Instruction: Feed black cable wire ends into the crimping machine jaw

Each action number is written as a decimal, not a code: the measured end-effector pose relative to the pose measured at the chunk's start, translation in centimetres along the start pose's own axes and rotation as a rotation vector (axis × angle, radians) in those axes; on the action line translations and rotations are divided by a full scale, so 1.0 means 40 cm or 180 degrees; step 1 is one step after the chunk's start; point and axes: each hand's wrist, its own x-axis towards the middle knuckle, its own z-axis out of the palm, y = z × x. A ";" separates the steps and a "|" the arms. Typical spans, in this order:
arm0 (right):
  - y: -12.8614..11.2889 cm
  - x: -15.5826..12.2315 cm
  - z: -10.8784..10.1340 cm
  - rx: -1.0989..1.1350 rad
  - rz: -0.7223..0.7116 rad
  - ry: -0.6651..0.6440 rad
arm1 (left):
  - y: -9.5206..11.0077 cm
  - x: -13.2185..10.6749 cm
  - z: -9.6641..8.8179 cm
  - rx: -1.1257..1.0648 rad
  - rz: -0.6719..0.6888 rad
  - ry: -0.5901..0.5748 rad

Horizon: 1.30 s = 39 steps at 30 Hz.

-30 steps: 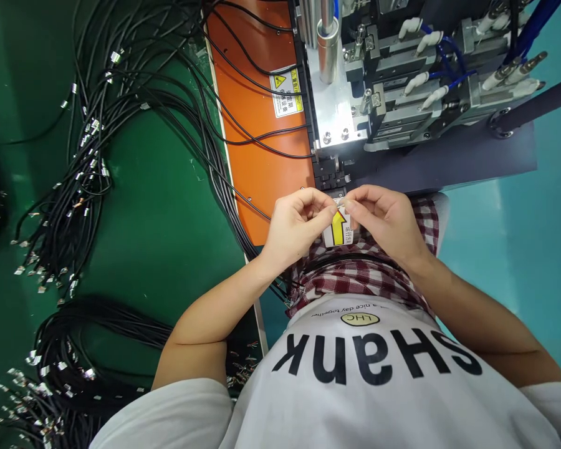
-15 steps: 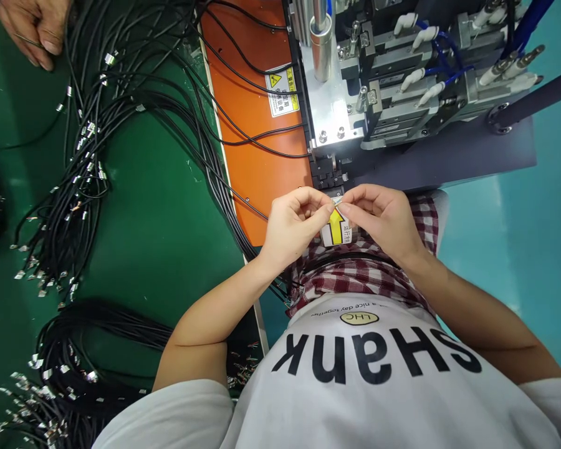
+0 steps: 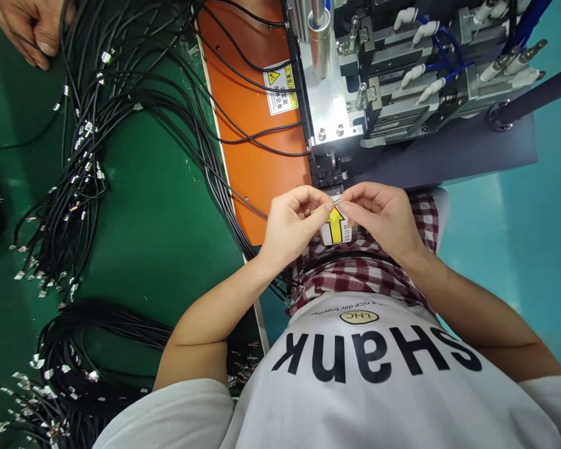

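My left hand point(image 3: 297, 221) and my right hand point(image 3: 378, 215) meet fingertip to fingertip in front of my lap, each in a closed pinch. Between them shows a tiny bit of thin wires point(image 3: 336, 201), mostly covered by the fingers. Just below the fingertips is a white label point(image 3: 336, 227) with a yellow arrow, at the near end of the machine. A black cable point(image 3: 355, 255) crosses my lap under the hands; whether it joins the pinched wires I cannot tell.
Bundles of black cables point(image 3: 210, 168) with silvery ends lie on the green table point(image 3: 144, 206). A machine point(image 3: 331, 106) with metal blocks and blue tubes stands ahead, beside an orange panel point(image 3: 252, 168) with cables across it. Another person's hand point(image 3: 28, 31) rests at the far left.
Both hands stay pinched together in the same place, with only a very slight shift of the fingers. The view has moved a little.
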 end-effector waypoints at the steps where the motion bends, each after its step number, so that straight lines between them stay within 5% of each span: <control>1: 0.001 -0.001 0.002 0.0004 -0.0002 0.0012 | -0.001 0.000 -0.001 -0.0011 -0.0012 -0.0018; 25: -0.010 -0.009 -0.005 -0.0606 -0.0395 0.0106 | 0.002 0.001 -0.004 -0.0014 -0.0082 -0.0027; 33: -0.007 0.006 0.002 -0.0538 -0.0451 0.0090 | -0.002 0.002 0.000 0.0195 0.0252 -0.0122; 39: 0.014 0.008 -0.028 -0.0294 -0.0087 0.0125 | -0.017 0.007 -0.014 0.1518 0.1192 -0.0164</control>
